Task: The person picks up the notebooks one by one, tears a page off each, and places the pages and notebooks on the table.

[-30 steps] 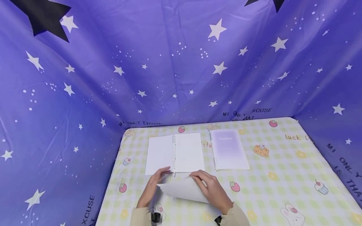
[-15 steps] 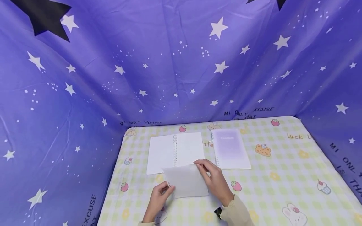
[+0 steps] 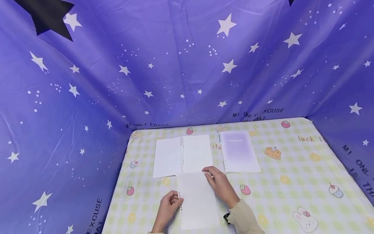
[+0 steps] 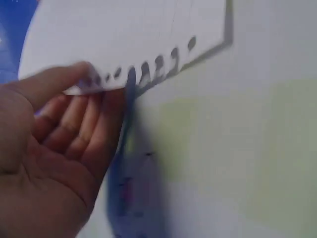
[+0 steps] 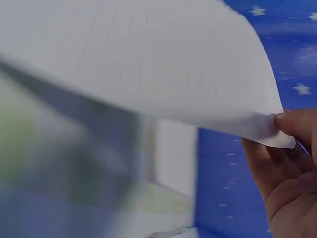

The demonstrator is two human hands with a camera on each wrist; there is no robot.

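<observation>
My left hand [image 3: 167,208] pinches the sheet [image 3: 198,201] by its punched left edge, thumb on top; my right hand [image 3: 223,186] pinches its far right corner. It's just this side of the open notebook [image 3: 196,152], long axis running away from me, holes leftward.

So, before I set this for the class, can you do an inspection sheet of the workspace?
Surface: patterned tablecloth, green checks and cartoon prints.
Job's things: loose punched sheet, held by both hands; open ring-bound notebook beyond it.
Clutter: closed purple notebook, right of the open one.
Left hand: pinches the sheet's punched edge.
Right hand: pinches its far right corner.
Cables: nothing seen.
Surroundings: star-print fabric behind and at both sides.
</observation>
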